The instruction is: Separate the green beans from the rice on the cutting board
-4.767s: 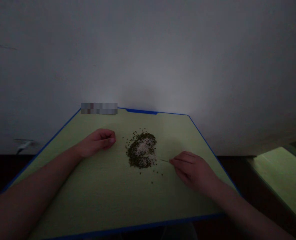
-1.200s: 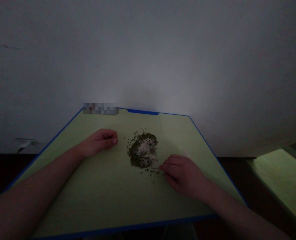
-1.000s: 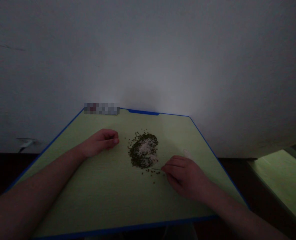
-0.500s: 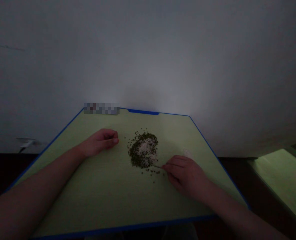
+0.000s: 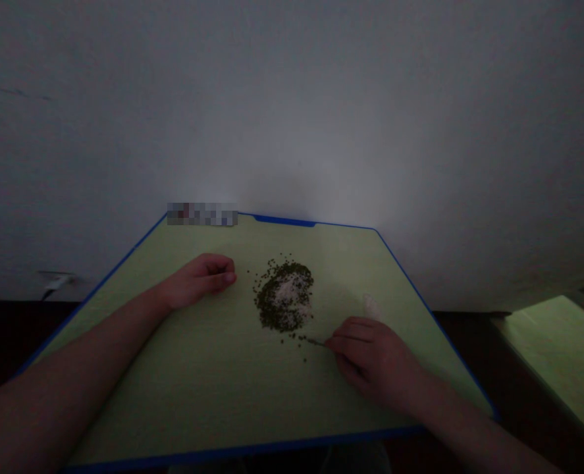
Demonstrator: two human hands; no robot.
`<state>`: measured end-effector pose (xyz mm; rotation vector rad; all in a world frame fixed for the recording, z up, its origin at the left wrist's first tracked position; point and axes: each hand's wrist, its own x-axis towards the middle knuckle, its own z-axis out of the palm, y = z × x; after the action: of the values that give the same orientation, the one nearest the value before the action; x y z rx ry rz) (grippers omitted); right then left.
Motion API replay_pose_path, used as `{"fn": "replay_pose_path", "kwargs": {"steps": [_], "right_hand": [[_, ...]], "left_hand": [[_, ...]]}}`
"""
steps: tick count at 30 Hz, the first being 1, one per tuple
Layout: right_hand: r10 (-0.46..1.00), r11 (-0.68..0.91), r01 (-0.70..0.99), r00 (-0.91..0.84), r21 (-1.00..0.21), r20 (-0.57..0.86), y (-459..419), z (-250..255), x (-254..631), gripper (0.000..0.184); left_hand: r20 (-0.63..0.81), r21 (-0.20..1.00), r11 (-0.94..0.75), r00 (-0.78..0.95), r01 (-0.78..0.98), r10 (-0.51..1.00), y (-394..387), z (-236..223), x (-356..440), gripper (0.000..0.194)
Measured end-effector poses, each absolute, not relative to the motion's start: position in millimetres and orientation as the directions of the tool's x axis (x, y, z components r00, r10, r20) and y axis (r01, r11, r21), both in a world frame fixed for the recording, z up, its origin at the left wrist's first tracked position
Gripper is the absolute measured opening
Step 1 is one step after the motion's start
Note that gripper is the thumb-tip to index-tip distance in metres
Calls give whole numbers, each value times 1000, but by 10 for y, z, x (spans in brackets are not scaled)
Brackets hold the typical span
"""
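A mixed pile of small green beans (image 5: pixel 272 306) and pale rice-like grains (image 5: pixel 289 293) lies in the middle of the table. My right hand (image 5: pixel 365 352) is closed in a pinch on thin tweezers (image 5: pixel 316 342), whose tip points left at stray beans by the pile's lower right edge. Whether the tip grips anything is too small to tell. A small whitish patch of grains (image 5: pixel 371 305) lies just beyond my right hand. To the left of the pile, my left hand (image 5: pixel 205 275) rests on the table with its fingers curled in, and nothing shows in it.
The pale table (image 5: pixel 187 395) has a blue rim and stands against a grey wall. At its far left corner is a blurred-out item (image 5: pixel 201 214). A socket with a plug (image 5: pixel 57 283) is low on the left wall. Another pale surface (image 5: pixel 558 355) stands at right.
My right hand has drawn back slightly toward me with the tweezers, and their tip has left the pile's edge. More of the whitish patch shows. My left hand stays put.
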<state>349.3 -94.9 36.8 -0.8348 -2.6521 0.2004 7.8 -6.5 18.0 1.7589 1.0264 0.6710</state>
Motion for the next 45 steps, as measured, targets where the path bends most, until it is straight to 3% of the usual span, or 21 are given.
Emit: {"fn": "replay_pose_path", "kwargs": {"steps": [13,22,45], "right_hand": [[601,799,551,-748,-241,280,-914,351,3482,21],[607,794,582,-743,-176,281,-854,356,3494,23],[561,828,524,-775,-199,291,-858,421,3407,24]], "left_hand": [[15,907,-223,504,356,864,-89,205,104,32],[22,904,-234,509,357,861,-113,200,91,34],[10,911,-216,503,353,864,-103,177,77,34]]}}
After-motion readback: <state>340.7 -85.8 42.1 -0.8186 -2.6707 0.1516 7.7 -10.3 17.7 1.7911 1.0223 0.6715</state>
